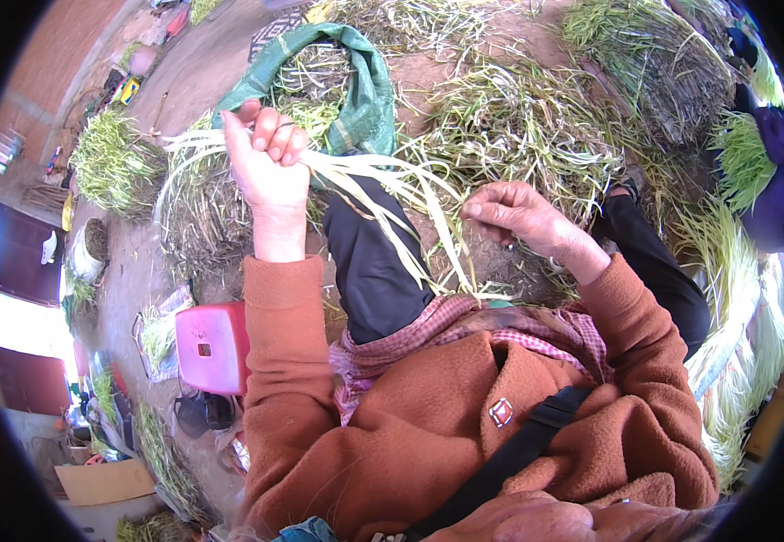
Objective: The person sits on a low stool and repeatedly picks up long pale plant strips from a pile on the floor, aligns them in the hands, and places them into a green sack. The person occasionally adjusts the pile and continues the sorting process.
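My left hand [271,139], raised at the left, is closed around a small bunch of long, pale yellow-green leaves [392,179]. They look like blanched chives. Their longer ends trail right and down over my dark trouser leg [375,271]; shorter ends stick out left of the fist. To the right of those hanging leaves is my right hand [517,211], its thumb and fingers drawn together. I see nothing between them, though the palm is hidden. Behind the left hand a green woven sack [371,88] lies with its mouth open, cut leaves inside.
Loose leaf litter [520,129] covers the ground ahead. Tied-looking plant bundles stand at left [117,162] and far right [649,68]. A pink plastic stool [210,347] sits by my left elbow. Long pale leaves [744,325] are heaped at my right. Part of another person's purple clothing [781,176] shows there.
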Action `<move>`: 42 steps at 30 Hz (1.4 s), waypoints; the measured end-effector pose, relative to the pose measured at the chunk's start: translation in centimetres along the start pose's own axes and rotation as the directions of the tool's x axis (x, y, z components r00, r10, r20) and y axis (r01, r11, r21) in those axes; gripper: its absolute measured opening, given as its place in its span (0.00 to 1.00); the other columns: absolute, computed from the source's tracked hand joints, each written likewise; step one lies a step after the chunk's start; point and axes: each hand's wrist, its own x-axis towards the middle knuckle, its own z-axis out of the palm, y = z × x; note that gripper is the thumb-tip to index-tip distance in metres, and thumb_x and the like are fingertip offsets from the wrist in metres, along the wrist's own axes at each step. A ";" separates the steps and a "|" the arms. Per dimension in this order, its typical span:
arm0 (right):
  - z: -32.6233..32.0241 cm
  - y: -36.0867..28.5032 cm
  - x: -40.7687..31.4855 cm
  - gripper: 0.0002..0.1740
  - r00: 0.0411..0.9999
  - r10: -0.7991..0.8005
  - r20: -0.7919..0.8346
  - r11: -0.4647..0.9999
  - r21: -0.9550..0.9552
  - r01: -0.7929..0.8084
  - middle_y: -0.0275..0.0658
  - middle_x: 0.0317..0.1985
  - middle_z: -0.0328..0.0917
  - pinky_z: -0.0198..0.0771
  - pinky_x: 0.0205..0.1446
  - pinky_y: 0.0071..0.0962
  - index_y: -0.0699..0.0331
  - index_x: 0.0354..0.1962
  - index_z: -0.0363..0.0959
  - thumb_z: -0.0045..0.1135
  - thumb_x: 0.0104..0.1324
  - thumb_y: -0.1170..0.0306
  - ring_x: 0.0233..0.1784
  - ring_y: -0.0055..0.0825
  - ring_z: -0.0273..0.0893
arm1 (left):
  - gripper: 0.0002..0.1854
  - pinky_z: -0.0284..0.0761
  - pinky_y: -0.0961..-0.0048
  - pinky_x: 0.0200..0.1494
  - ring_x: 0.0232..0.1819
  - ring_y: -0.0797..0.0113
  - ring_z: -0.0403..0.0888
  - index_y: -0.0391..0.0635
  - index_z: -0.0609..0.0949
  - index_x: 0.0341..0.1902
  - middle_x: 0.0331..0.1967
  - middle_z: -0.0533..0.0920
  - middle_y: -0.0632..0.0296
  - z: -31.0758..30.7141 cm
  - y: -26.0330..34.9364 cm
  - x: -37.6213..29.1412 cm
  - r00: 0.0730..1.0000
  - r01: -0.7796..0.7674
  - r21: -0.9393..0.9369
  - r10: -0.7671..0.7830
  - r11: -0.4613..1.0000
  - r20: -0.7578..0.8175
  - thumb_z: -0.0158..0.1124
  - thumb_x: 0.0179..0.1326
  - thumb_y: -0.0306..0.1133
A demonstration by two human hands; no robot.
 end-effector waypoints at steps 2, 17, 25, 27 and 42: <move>1.2 -0.2 0.7 0.09 0.999 0.032 0.006 0.999 -0.025 -0.032 0.24 0.25 0.76 0.59 0.25 0.10 0.58 0.39 0.79 0.58 0.66 0.63 0.23 0.08 0.66 | 0.20 0.53 0.83 0.17 0.15 0.82 0.53 0.48 0.75 0.38 0.15 0.58 0.74 0.5 -0.4 -0.3 1.000 0.005 -0.009 -0.004 1.000 0.018 0.42 0.72 0.49; 6.6 -1.7 4.1 0.09 0.807 -0.590 0.021 0.582 -0.682 0.443 0.42 0.30 0.77 0.73 0.35 0.27 0.65 0.37 0.76 0.62 0.59 0.71 0.30 0.28 0.78 | 0.20 0.54 0.82 0.18 0.15 0.81 0.54 0.48 0.72 0.36 0.16 0.59 0.73 4.9 -3.8 -2.6 0.978 -0.065 0.188 0.100 0.980 -0.183 0.45 0.71 0.53; 5.0 -2.0 3.2 0.07 0.965 -0.262 0.031 0.965 0.004 0.262 0.24 0.25 0.69 0.60 0.25 0.13 0.62 0.37 0.73 0.55 0.68 0.67 0.24 0.09 0.63 | 0.19 0.57 0.80 0.22 0.18 0.80 0.57 0.46 0.73 0.38 0.18 0.60 0.73 4.0 -3.8 -2.7 0.984 -0.024 0.167 0.052 0.986 -0.170 0.47 0.71 0.50; 5.1 -2.3 3.0 0.07 0.965 -0.261 -0.006 0.964 0.050 0.261 0.23 0.24 0.68 0.57 0.23 0.11 0.60 0.35 0.73 0.55 0.68 0.66 0.22 0.07 0.61 | 0.18 0.57 0.80 0.23 0.19 0.79 0.58 0.46 0.73 0.38 0.18 0.61 0.72 3.8 -3.7 -2.7 0.987 -0.022 0.153 0.045 0.988 -0.153 0.47 0.71 0.49; 6.1 -0.7 5.1 0.06 0.832 -0.555 0.015 0.749 -0.426 0.507 0.26 0.26 0.72 0.66 0.27 0.18 0.65 0.33 0.71 0.58 0.65 0.72 0.27 0.12 0.69 | 0.18 0.59 0.79 0.26 0.21 0.79 0.58 0.47 0.72 0.38 0.21 0.61 0.72 3.4 -3.7 -2.9 0.980 -0.054 0.173 0.086 0.983 -0.180 0.48 0.70 0.50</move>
